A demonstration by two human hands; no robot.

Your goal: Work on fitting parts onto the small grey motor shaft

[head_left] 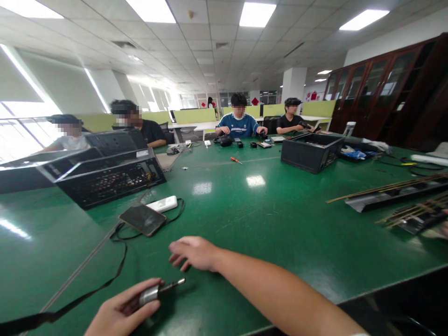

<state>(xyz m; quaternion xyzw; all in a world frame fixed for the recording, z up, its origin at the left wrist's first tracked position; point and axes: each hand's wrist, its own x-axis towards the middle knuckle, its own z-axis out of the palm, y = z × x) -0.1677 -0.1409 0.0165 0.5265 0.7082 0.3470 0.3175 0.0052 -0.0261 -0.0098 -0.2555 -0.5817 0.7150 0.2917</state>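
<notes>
In the head view, my left hand [128,308] is wrapped round a silver metal cylinder [150,296] near the table's front edge. A thin dark shaft with a bright tip sticks out of the cylinder toward the right. My right hand [194,253] reaches across from the right, just above and beyond that tip. Its fingers are apart and point left, with nothing between them. Past both hands lies a dark phone [143,219], beside a white power strip [163,204] and a black cable.
A black strap [115,275] crosses the green table [224,205] at left. An open computer case [112,179] stands beyond it, another dark case [308,154] farther right. Metal rails with thin rods [388,193] lie at right. An orange screwdriver [235,160] lies mid-table; several people sit opposite.
</notes>
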